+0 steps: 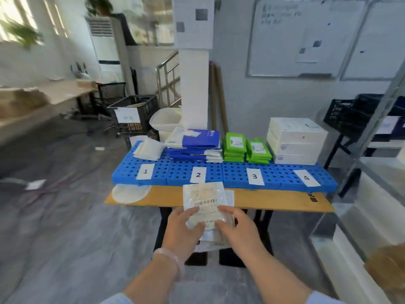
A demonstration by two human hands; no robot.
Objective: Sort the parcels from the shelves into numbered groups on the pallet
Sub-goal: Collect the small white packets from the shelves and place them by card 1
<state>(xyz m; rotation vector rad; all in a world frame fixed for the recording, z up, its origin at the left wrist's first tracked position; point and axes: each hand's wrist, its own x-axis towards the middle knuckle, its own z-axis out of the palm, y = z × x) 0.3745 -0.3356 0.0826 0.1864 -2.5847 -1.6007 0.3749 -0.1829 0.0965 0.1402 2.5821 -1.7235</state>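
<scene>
Both hands hold one load low in the view, in front of the table; the left hand (186,231) has its thumb laid on the printed face and its fingers curled round the near edge of a bundle of white parcels (210,240); the right hand (236,229) pinches the same bundle from the other side, thumb on top and fingers wrapped beneath; neither hand is spread flat.

The top parcel (203,198) stands up out of the grip with its barcode label towards the camera, its far end over the near edge of the wooden table (274,201).

This looks like the step of reading a label before placing; the next move calls for matching that parcel to a number, peeling it off the bundle with one hand while the other keeps the rest, and carrying it forward over the front of the pallet to the right pile.

Beyond lies the blue pallet (232,174), with paper tags along its front: label 1 (145,171), label 2 (198,174), label 3 (254,176), label 4 (306,177).

Behind them sit the groups: white pouches (149,148) at 1; blue mailers (195,143) mixed with white ones at 2; two stacks of green parcels (235,144) at 3; stacked white boxes (295,141) at 4.

By its look the held parcel probably belongs with the white pouches, though the label is too blurred to read; farthest back hangs a whiteboard (302,36).
</scene>
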